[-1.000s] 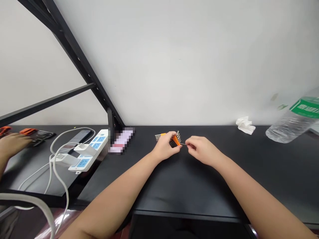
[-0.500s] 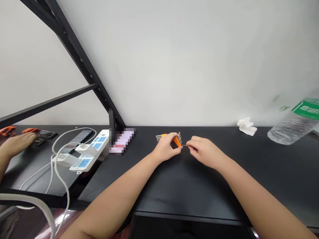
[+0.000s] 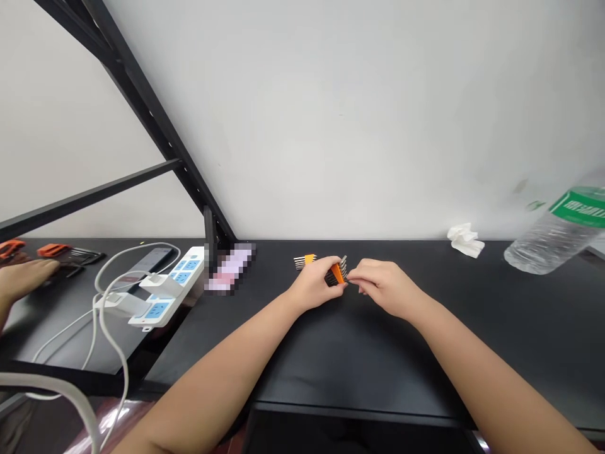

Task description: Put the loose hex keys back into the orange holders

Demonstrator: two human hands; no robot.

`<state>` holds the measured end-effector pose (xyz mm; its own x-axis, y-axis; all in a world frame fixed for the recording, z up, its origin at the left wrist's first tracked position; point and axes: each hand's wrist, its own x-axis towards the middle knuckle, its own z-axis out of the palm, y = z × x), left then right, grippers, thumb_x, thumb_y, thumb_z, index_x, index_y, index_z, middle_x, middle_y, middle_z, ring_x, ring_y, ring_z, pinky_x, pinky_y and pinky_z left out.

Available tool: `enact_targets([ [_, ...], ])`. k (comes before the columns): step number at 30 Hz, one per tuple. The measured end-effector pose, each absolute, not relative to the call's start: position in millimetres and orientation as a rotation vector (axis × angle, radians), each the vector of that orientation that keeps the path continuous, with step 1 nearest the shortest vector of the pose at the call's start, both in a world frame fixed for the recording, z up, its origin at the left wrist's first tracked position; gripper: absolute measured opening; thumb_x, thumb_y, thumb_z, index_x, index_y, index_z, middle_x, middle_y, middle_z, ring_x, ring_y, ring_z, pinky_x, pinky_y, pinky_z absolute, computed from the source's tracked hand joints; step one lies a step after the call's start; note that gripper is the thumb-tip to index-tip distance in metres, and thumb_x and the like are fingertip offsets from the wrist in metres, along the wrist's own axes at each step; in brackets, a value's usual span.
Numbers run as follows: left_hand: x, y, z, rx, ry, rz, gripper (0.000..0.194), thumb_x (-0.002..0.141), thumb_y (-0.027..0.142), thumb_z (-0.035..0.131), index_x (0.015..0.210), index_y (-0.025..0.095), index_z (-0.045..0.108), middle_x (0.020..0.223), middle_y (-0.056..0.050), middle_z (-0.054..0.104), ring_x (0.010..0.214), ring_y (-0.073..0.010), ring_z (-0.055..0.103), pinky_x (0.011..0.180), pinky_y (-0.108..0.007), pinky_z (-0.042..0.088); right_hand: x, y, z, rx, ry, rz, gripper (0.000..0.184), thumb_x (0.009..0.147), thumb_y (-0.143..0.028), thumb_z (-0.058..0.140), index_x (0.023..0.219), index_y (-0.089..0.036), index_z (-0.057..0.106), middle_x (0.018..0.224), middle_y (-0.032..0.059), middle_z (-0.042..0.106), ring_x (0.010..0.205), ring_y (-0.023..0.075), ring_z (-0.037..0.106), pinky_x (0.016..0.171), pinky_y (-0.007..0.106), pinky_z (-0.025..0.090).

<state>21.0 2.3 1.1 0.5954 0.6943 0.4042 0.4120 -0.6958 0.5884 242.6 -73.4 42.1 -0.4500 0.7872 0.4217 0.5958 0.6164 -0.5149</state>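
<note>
My left hand (image 3: 316, 284) is closed around an orange hex key holder (image 3: 337, 273) above the black table. Silver key ends stick out in a row on its left, and short bent ends fan up at its right. Part of the holder is hidden behind my fingers. Close at the holder's right side, my right hand (image 3: 386, 287) pinches a thin dark hex key (image 3: 348, 281), most of it covered by the fingertips. Whether that key sits in the holder, I cannot tell.
To the left lie a power strip (image 3: 190, 268) with chargers and white cables, a dark phone (image 3: 154, 261) and a blurred phone (image 3: 231, 268). Another person's hand (image 3: 33, 277) is near orange-handled tools. A crumpled tissue (image 3: 466, 240) and water bottle (image 3: 543, 243) stand right.
My right fingertips have moved left, closer to the holder. The thin length of key visible between the hands has shortened. The left hand keeps its grip almost unmoved.
</note>
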Motion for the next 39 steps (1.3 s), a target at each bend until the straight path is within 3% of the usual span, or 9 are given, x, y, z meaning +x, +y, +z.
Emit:
enact_targets([
  [4,25,-2,0,2.263,0.842,0.902,0.048,0.075,0.027,0.077,0.119,0.022,0.057,0.108,-0.004,0.072,0.097,-0.02,0.07,0.093,-0.038,0.059,240,-69,40,-1.091,-2.095,0.518,0.026,0.103,-0.02,0.048,0.102,-0.024,0.074,0.088,0.0027,0.067,0.07,0.0127,0.065,0.07,0.026,0.053],
  [9,29,-6,-1,2.099,0.723,1.0,0.063,0.074,0.021,0.076,0.132,0.024,0.05,0.118,-0.006,0.071,0.109,-0.0203,0.07,0.105,-0.04,0.057,232,-63,30,-1.138,-2.08,0.479,0.019,0.099,-0.021,0.056,0.091,-0.023,0.073,0.083,0.0011,0.07,0.07,0.014,0.063,0.068,0.027,0.05],
  [13,26,-2,-2,2.169,0.767,1.037,0.056,0.076,0.023,0.075,0.13,0.024,0.06,0.12,-0.005,0.072,0.106,-0.0197,0.072,0.101,-0.037,0.059,227,-59,19,-1.142,-2.021,0.386,0.018,0.099,-0.022,0.058,0.091,-0.023,0.074,0.083,0.0023,0.07,0.072,0.0156,0.064,0.069,0.029,0.051],
  [18,26,0,-2,2.017,0.795,1.039,0.048,0.073,0.022,0.078,0.12,0.02,0.065,0.108,-0.005,0.076,0.092,-0.0178,0.075,0.091,-0.034,0.063,225,-60,15,-1.125,-2.045,0.258,0.02,0.101,-0.024,0.053,0.096,-0.022,0.073,0.103,0.007,0.07,0.088,0.019,0.068,0.081,0.034,0.056],
  [21,29,-2,-3,1.828,0.76,0.985,0.047,0.074,0.023,0.08,0.117,0.018,0.063,0.111,-0.008,0.075,0.096,-0.0197,0.075,0.092,-0.036,0.063,226,-64,18,-1.215,-2.038,0.245,0.018,0.098,-0.023,0.054,0.108,-0.022,0.07,0.12,0.0108,0.063,0.098,0.0217,0.067,0.08,0.035,0.058],
  [26,31,-4,-5,1.533,0.675,0.842,0.059,0.081,0.031,0.08,0.131,0.021,0.05,0.118,-0.012,0.073,0.104,-0.0221,0.073,0.091,-0.038,0.061,233,-64,16,-1.18,-2.184,0.398,0.047,0.095,-0.021,0.055,0.142,-0.03,0.055,0.148,0.0098,0.049,0.123,0.0254,0.06,0.093,0.04,0.059],
  [30,32,-1,-8,1.421,0.648,0.771,0.061,0.088,0.035,0.074,0.139,0.023,0.043,0.113,-0.01,0.074,0.102,-0.021,0.073,0.085,-0.036,0.06,232,-54,2,-1.191,-2.189,0.352,0.037,0.099,-0.026,0.056,0.135,-0.032,0.061,0.138,0.0083,0.057,0.113,0.0234,0.065,0.093,0.041,0.059],
  [36,35,-3,-11,1.619,0.723,0.826,0.036,0.096,0.033,0.063,0.13,0.022,0.061,0.114,-0.008,0.075,0.102,-0.02,0.072,0.09,-0.037,0.062,228,-37,-11,-1.148,-2.144,0.172,0.025,0.104,-0.025,0.05,0.118,-0.025,0.071,0.119,0.0091,0.067,0.107,0.0239,0.064,0.094,0.042,0.056],
  [39,35,-4,-10,1.747,0.752,0.806,0.034,0.098,0.031,0.057,0.131,0.024,0.062,0.119,-0.007,0.074,0.107,-0.0199,0.072,0.096,-0.038,0.061,231,-36,-11,-1.16,-2.176,0.164,0.026,0.104,-0.025,0.047,0.108,-0.023,0.073,0.111,0.0092,0.07,0.101,0.0232,0.064,0.09,0.04,0.055],
])
